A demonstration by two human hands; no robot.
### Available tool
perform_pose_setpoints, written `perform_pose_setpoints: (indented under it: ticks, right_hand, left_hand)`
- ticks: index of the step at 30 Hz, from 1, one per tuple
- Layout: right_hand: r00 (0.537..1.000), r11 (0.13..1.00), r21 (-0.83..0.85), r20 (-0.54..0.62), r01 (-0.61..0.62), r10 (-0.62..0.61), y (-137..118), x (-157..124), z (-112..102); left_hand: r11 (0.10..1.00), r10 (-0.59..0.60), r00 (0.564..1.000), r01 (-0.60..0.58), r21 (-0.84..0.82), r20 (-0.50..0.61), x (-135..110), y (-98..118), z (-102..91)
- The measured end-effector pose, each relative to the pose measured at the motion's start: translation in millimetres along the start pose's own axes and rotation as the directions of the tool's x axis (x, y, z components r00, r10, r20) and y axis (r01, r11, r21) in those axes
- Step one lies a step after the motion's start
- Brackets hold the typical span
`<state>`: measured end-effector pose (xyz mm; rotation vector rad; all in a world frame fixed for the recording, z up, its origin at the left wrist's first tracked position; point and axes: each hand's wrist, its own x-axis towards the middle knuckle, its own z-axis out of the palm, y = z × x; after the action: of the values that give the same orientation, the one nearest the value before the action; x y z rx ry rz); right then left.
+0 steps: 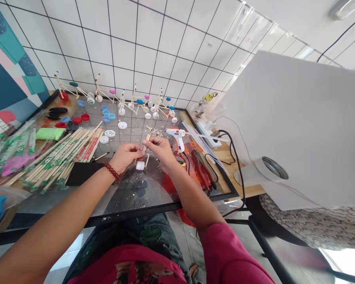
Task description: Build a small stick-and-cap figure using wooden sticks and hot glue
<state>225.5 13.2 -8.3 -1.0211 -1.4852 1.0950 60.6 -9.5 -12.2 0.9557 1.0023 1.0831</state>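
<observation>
My left hand [126, 155] and my right hand [159, 149] meet over the glass table [153, 197], both closed on a small frame of thin wooden sticks [146, 146]. A white bottle cap [139, 165] hangs at the lower end of that frame, just under my left fingers. A red bead bracelet [111, 171] circles my left wrist. A white hot glue gun [177, 136] lies just right of my right hand.
Wrapped chopsticks [61, 156] lie heaped at left. Loose coloured bottle caps [106, 114] and several finished stick-and-cap models [136, 102] stand along the tiled wall. Red pliers [202, 167], black cables and a power strip [208, 130] sit at right beside a large white board [298, 126].
</observation>
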Motion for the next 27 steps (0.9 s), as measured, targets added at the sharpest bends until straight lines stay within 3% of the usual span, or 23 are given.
perform_pose_setpoints:
  ticks: [12, 20, 27]
  right_hand:
    - [0.995, 1.0, 0.004, 0.096, -0.019, 0.019, 1.1, -2.0, 1.6]
    - [1.0, 0.999, 0.047, 0.007, -0.027, 0.026, 1.4, 0.0, 0.9]
    - [0.999, 0.999, -0.025, -0.045, -0.024, 0.023, -1.7, -2.3, -1.0]
  left_hand:
    - [0.997, 0.034, 0.999, -0.031, 0.065, -0.037, 1.8, -1.4, -2.5]
    - [0.998, -0.036, 0.997, 0.039, -0.039, 0.065, 2.4, -4.2, -3.1]
    - [0.999, -0.038, 0.999, 0.039, -0.017, 0.037, 0.9, -2.5, -1.7]
